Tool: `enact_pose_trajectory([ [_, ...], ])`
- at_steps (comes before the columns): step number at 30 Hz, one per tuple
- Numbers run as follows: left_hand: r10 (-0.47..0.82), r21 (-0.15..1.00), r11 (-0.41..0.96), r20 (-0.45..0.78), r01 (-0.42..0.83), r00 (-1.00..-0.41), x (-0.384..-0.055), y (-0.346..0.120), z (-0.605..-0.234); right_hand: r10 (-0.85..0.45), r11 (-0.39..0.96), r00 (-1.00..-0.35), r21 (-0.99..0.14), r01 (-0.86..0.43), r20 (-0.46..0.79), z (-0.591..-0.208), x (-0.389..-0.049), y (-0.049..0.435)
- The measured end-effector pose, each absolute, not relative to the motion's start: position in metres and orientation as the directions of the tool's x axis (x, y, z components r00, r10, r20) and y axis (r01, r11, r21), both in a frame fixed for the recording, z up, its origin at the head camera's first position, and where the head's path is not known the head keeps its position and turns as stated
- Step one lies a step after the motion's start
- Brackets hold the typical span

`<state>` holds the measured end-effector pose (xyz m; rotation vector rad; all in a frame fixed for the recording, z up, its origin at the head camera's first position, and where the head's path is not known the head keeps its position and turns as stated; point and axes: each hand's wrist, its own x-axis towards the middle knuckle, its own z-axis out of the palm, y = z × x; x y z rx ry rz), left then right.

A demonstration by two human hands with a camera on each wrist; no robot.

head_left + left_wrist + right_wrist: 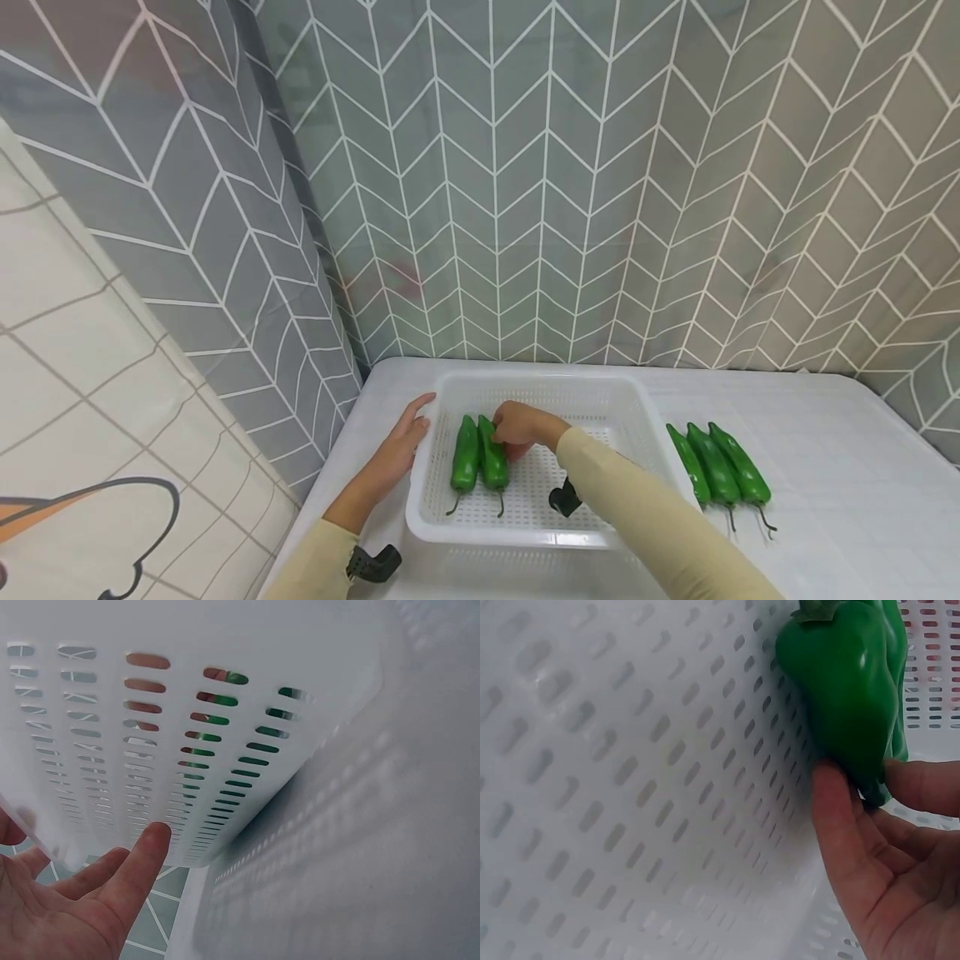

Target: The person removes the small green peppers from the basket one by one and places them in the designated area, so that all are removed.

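Two green peppers lie side by side in a white perforated basket, stems toward me. My right hand reaches into the basket and pinches the far, narrow tip of the right-hand pepper. In the right wrist view, thumb and fingers meet on this pepper, with the other one partly hidden behind it. The left pepper is not touched by a hand. At the basket's left side, my left hand touches the rim and outer wall with fairly straight fingers.
Three more green peppers lie in a row on the white tabletop, right of the basket. A second white container shows under the basket's near edge. Patterned curtain hangs along the back and left side.
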<state>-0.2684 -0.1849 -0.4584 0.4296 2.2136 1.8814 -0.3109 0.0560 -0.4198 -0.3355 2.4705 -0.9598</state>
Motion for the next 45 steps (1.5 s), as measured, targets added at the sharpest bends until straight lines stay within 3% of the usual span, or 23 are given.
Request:
enact_pose_trajectory([
  [12, 0.289, 0.985, 0.154, 0.035, 0.082, -0.957, -0.269, -0.188, -0.456, -0.37, 0.714, -0.869, -0.699, -0.04, -0.328, -0.412, -0.314, 0.063],
  [28, 0.321, 0.984, 0.151, 0.037, 0.09, -0.946, -0.268, -0.185, -0.46, -0.337, 0.684, -0.892, -0.729, -0.012, -0.302, -0.399, -0.312, 0.096],
  [45, 0.323, 0.984, 0.157, 0.027, 0.082, -0.946, -0.269, -0.183, -0.459, -0.377, 0.646, -0.897, -0.759, -0.075, -0.232, -0.375, -0.312, 0.131],
])
